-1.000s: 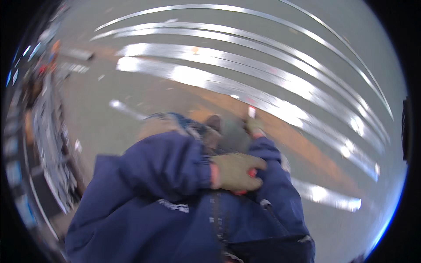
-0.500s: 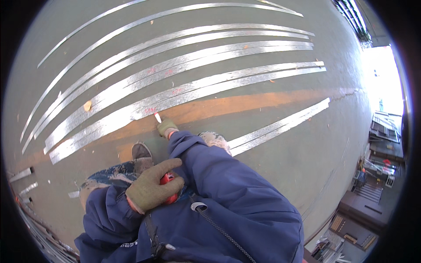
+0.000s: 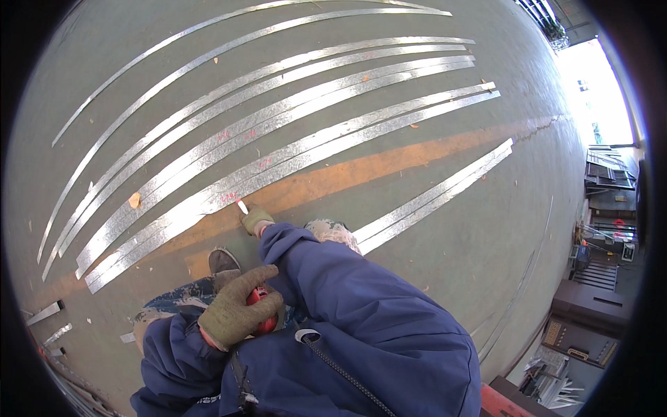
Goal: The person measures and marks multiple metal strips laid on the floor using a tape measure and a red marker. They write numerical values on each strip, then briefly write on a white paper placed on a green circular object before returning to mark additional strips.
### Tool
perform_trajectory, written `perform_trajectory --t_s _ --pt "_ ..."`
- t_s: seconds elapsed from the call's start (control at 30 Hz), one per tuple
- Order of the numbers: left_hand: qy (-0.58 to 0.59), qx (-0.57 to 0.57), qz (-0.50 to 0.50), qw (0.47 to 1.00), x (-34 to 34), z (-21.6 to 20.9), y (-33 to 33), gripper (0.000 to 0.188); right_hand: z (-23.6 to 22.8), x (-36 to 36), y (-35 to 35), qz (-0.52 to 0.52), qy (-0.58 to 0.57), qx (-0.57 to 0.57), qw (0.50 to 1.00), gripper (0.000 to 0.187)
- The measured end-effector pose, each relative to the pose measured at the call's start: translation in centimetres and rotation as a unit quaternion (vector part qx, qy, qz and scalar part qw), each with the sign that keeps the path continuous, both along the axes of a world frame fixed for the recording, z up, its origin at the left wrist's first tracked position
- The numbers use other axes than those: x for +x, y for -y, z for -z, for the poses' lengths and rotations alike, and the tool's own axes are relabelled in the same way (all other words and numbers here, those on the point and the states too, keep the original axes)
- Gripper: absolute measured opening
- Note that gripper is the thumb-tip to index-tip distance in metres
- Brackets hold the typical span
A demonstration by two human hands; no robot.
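My right hand [image 3: 255,219], in an olive glove, reaches down to the floor. It holds a small white marking stick [image 3: 242,206] whose tip touches a long galvanised metal strip [image 3: 278,167] with faint red marks on it. My left hand [image 3: 236,314], also gloved, is held close to my body and is closed around a red object [image 3: 258,311] that is mostly hidden. Blue jacket sleeves cover both arms. My shoes [image 3: 222,263] stand just behind the strip.
Several long curved metal strips lie side by side across the grey concrete floor. An orange painted line [image 3: 361,170] runs beneath them. A shorter pair of strips [image 3: 438,194] lies to the right. Small offcuts [image 3: 45,313] sit at the left, metal racks [image 3: 604,181] at the far right.
The view has swung round, so the strips now spread across the upper left. My right hand stays at the strip with the marking stick; my left hand keeps the red object.
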State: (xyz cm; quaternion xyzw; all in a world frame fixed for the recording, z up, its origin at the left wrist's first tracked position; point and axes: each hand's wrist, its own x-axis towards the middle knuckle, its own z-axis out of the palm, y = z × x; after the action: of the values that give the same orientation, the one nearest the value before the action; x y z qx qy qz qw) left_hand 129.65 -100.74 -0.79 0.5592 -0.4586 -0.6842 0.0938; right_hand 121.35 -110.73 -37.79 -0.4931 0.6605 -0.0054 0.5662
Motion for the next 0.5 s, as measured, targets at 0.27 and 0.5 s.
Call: perform_trajectory --t_s 0.27,0.5 --pt "-0.018 0.009 -0.028 0.999 -0.3 0.3 -0.1 0.056 -0.6 0.1 0.0 0.026 0.006 0.022 0.999 0.043" --pt "-0.019 -0.006 -0.027 0.999 -0.3 0.1 0.0 0.056 -1.9 0.1 0.1 0.035 0.003 0.026 0.999 0.042"
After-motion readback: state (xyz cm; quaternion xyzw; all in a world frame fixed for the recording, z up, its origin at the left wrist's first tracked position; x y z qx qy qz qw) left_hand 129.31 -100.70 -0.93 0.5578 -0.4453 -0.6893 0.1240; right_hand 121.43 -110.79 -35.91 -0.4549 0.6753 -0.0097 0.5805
